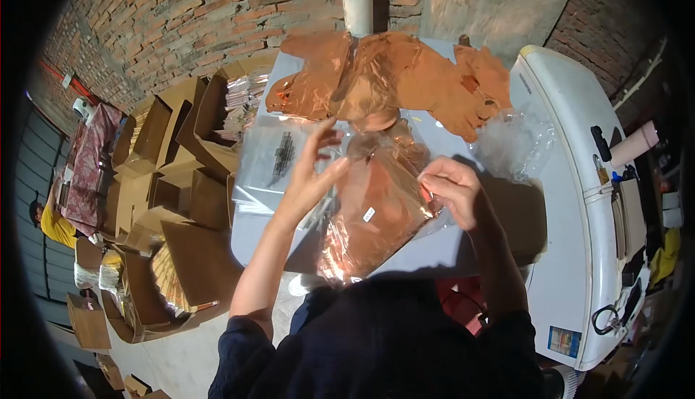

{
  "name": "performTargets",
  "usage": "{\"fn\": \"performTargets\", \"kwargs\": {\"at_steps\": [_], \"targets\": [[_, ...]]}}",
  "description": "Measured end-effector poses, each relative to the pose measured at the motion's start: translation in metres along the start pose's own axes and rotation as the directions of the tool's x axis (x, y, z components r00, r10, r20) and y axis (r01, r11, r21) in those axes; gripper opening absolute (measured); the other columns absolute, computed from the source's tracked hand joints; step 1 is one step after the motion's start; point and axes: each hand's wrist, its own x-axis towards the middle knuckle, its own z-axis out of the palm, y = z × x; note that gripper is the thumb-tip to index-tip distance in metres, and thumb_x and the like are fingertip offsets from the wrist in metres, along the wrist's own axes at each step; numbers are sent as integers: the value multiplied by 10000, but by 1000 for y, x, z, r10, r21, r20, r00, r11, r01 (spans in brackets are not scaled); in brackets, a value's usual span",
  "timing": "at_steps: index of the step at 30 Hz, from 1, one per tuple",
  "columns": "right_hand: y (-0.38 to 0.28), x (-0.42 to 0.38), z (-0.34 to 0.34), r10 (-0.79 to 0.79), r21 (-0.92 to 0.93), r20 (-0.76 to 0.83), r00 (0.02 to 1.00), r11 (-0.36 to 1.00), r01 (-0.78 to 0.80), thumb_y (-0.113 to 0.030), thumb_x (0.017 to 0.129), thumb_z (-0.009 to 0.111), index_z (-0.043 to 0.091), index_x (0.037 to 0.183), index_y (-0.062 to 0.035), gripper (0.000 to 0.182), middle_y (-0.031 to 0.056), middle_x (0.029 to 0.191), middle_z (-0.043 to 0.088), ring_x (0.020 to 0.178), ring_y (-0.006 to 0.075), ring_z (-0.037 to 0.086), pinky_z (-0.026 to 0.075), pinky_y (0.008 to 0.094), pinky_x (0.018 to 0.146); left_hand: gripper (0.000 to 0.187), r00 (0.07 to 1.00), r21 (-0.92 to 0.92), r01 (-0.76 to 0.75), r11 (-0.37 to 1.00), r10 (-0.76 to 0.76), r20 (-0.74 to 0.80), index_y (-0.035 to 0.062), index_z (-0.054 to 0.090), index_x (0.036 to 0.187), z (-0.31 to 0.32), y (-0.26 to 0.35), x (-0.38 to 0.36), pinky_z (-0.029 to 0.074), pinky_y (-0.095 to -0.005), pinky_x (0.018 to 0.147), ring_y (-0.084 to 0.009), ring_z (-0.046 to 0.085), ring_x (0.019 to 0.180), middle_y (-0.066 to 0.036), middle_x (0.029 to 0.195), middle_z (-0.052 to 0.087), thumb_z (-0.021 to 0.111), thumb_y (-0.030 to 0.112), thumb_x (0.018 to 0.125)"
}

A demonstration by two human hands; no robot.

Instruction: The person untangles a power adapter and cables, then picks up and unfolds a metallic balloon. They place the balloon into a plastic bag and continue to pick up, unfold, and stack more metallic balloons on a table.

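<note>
A clear plastic bag holding a folded copper-brown item (373, 214) hangs above the white table (253, 229). My right hand (452, 192) pinches the bag's right edge. My left hand (313, 174) has its fingers spread against the bag's left side. A small white label shows on the bag's front. Behind it, a pile of copper-brown items (384, 80) lies at the table's far end. A stack of clear printed bags (271, 160) lies on the table left of my left hand.
Crumpled clear plastic (514, 142) lies at the table's right. A white refrigerator (579, 203) lies on its side to the right. Several open cardboard boxes (174, 182) crowd the floor on the left. A person in yellow (51, 221) sits far left. A brick wall (217, 15) stands behind.
</note>
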Motion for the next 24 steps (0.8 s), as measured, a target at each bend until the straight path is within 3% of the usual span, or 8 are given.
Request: {"fn": "performTargets", "kwargs": {"at_steps": [3, 6, 10, 15, 18, 19, 22, 24], "targets": [[-1, 4, 5, 10, 19, 34, 999, 1000, -10, -110, 923, 587, 594, 934, -41, 71, 32, 852, 614, 782, 96, 573, 456, 234, 656, 593, 948, 286, -318, 904, 302, 100, 61, 485, 1370, 12, 40, 20, 327, -425, 1085, -313, 447, 1309, -160, 1385, 495, 685, 297, 864], [-1, 7, 10, -34, 52, 17, 999, 998, 33, -111, 937, 583, 587, 926, -22, 90, 15, 824, 588, 758, 68, 534, 426, 213, 671, 495, 859, 371, -485, 792, 353, 371, 58, 568, 1286, 28, 56, 34, 309, -424, 1103, -318, 449, 1309, -180, 1333, 540, 692, 285, 864], [4, 5, 14, -48, 170, -55, 997, 984, 56, -99, 931, 585, 586, 922, -28, 72, 9, 827, 584, 748, 57, 529, 412, 201, 648, 202, 839, 325, -442, 836, 257, 479, 51, 661, 985, 30, 55, 39, 389, -385, 914, -275, 567, 961, -81, 925, 623, 696, 204, 860], [20, 8, 10, -105, 82, -161, 981, 989, 119, -81, 928, 544, 580, 892, -34, 70, 8, 807, 576, 732, 51, 523, 403, 201, 619, 226, 837, 418, -537, 733, 405, 367, 21, 570, 847, 30, 58, 23, 409, -398, 786, -317, 533, 807, -106, 794, 539, 715, 192, 823], [16, 8, -8, 54, 110, -274, 960, 994, -25, -99, 924, 501, 572, 863, -35, 113, 13, 791, 581, 722, 36, 506, 390, 187, 620, 240, 747, 461, -661, 592, 571, 340, 35, 535, 803, 25, 71, 4, 423, -390, 730, -284, 550, 776, -98, 789, 547, 744, 153, 789], [20, 8, -16, 62, 21, -288, 956, 998, -59, -131, 917, 454, 568, 854, -28, 167, 76, 874, 617, 774, 84, 541, 428, 219, 676, 233, 718, 462, -689, 559, 611, 332, 40, 535, 803, 24, 75, -2, 427, -388, 713, -275, 557, 768, -97, 797, 554, 746, 138, 785], [29, 9, 3, -371, -140, -218, 903, 927, 347, -151, 906, 436, 551, 840, -28, 180, 141, 990, 628, 848, 162, 583, 470, 280, 751, 228, 674, 473, -716, 513, 684, 278, 46, 530, 843, 24, 73, -16, 444, -372, 592, -251, 570, 668, -86, 782, 575, 745, 94, 782], [9, 2, 24, -263, 140, -155, 952, 948, 285, -205, 912, 448, 509, 890, -36, 181, 156, 1093, 600, 934, 201, 572, 463, 308, 827, 237, 674, 467, -706, 533, 708, 211, 37, 528, 872, 20, 70, -20, 444, -368, 553, -251, 565, 624, -80, 763, 578, 742, 92, 786]]}}
